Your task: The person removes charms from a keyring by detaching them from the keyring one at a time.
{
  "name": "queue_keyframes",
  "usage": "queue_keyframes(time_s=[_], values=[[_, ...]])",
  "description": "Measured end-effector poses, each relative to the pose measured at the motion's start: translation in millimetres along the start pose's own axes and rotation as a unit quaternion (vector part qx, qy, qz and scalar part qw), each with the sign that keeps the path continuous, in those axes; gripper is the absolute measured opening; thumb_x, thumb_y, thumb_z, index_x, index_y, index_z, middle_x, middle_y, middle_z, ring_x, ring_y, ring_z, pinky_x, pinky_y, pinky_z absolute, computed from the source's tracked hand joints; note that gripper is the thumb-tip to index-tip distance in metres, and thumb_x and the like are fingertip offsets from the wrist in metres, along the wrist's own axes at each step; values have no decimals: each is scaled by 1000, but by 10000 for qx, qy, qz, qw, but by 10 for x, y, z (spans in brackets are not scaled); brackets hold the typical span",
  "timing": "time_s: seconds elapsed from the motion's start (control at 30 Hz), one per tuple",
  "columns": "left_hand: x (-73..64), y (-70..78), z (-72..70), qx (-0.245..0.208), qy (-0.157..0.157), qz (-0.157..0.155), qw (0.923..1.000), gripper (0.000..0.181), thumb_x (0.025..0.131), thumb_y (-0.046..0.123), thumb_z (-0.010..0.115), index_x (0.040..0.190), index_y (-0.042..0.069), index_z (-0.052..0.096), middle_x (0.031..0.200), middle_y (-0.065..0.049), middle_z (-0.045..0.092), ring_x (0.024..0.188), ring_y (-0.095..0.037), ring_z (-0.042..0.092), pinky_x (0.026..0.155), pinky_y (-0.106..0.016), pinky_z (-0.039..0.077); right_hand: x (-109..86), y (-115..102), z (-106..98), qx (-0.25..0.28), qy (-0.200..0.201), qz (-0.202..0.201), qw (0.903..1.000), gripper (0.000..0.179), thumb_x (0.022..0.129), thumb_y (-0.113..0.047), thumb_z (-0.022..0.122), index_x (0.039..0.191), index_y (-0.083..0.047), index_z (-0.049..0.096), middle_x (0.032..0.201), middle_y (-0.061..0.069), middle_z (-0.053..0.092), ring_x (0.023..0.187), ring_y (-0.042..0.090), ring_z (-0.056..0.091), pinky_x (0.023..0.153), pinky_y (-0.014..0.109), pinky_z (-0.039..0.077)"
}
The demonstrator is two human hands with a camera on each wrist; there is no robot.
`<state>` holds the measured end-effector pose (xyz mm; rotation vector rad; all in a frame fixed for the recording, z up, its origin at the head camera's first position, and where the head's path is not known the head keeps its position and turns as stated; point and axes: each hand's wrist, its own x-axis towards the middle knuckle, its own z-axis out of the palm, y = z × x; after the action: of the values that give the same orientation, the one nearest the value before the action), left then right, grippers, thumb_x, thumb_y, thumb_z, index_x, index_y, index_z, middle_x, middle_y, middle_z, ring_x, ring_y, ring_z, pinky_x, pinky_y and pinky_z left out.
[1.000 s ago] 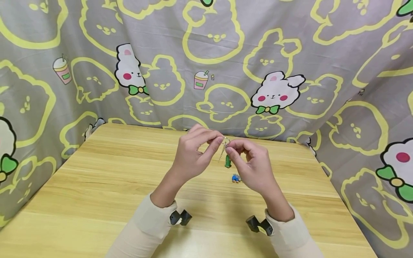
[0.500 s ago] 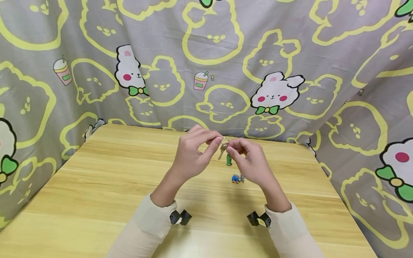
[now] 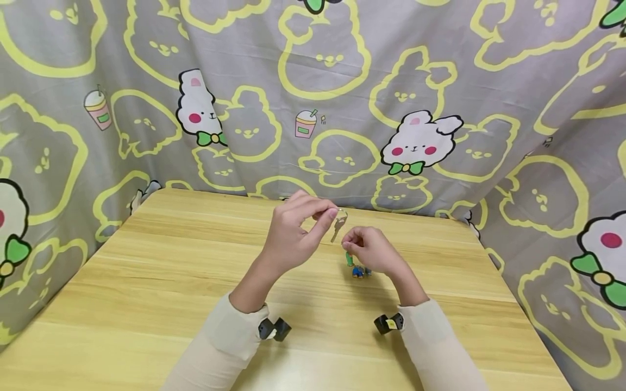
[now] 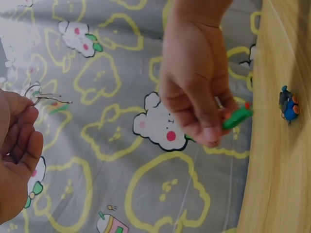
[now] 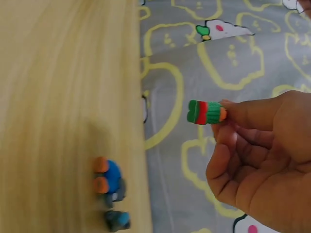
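Observation:
My left hand (image 3: 298, 231) pinches a metal key ring (image 4: 33, 90) between thumb and index finger. Several keys (image 3: 338, 225) dangle from the ring, raised above the table. Lower and to the right, my right hand (image 3: 373, 248) pinches a small green figurine (image 5: 208, 112) with a red band by one end, feet pointing down toward the table. The figurine's upper part is hidden behind the fingertips. Below the right hand, a small blue figurine (image 3: 358, 271) with orange feet is on the table, with a smaller grey-blue figurine (image 5: 116, 220) close beside it.
A wooden table (image 3: 161, 288) spans the space beneath both arms. Patterned grey curtains (image 3: 337, 114) enclose its back and sides. Black wrist cameras (image 3: 275, 329) sit at both sleeve cuffs.
The right hand has left the key ring, moving down and slightly toward me with the green figurine. The keys have turned; the left hand keeps its place, pinching the ring.

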<state>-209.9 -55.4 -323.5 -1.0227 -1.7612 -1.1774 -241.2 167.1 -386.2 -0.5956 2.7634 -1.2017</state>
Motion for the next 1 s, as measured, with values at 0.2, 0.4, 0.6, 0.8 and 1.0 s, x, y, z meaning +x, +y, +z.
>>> queue_keyframes(time_s=[0.2, 0.4, 0.6, 0.8, 1.0], values=[[-27, -37, 17, 0, -185, -83, 9998, 8, 96, 7, 71, 94, 5, 78, 83, -1, 72, 77, -14, 58, 70, -28, 45, 44, 159, 65, -30, -267, 240, 9994, 12, 102, -8, 63, 100, 2, 70, 83, 5, 65, 71, 16, 57, 66, 32, 49], [-96, -147, 38, 83, -790, -538, 9954, 13, 99, 10, 67, 95, 4, 79, 78, 2, 69, 77, -12, 57, 70, -28, 46, 61, 257, 115, 2, -531, 433, 9976, 13, 102, -6, 62, 99, 3, 70, 79, 5, 66, 67, 17, 59, 62, 32, 50], [-196, -351, 81, 102, -1719, -1186, 9779, 18, 102, 13, 63, 91, 9, 77, 77, 7, 65, 77, -9, 56, 71, -28, 50, 78, 323, 156, -35, -598, 528, 9968, 11, 101, -5, 63, 95, 0, 71, 78, 4, 65, 67, 17, 60, 63, 32, 51], [-325, -554, 123, 137, -2400, -1921, 9515, 21, 104, 14, 62, 90, 10, 76, 73, 7, 63, 68, -9, 55, 66, -27, 50, 87, 362, 184, -118, -627, 603, 9961, 12, 100, -3, 62, 93, -3, 72, 79, 4, 66, 69, 16, 60, 65, 32, 51], [-434, -695, 130, 246, -2747, -2780, 9202, 21, 103, 11, 61, 90, 5, 77, 62, 5, 58, 51, -8, 45, 56, -26, 43, 89, 401, 205, -196, -648, 687, 9953, 12, 101, -5, 62, 93, -4, 71, 80, 3, 65, 69, 16, 59, 66, 32, 50]])
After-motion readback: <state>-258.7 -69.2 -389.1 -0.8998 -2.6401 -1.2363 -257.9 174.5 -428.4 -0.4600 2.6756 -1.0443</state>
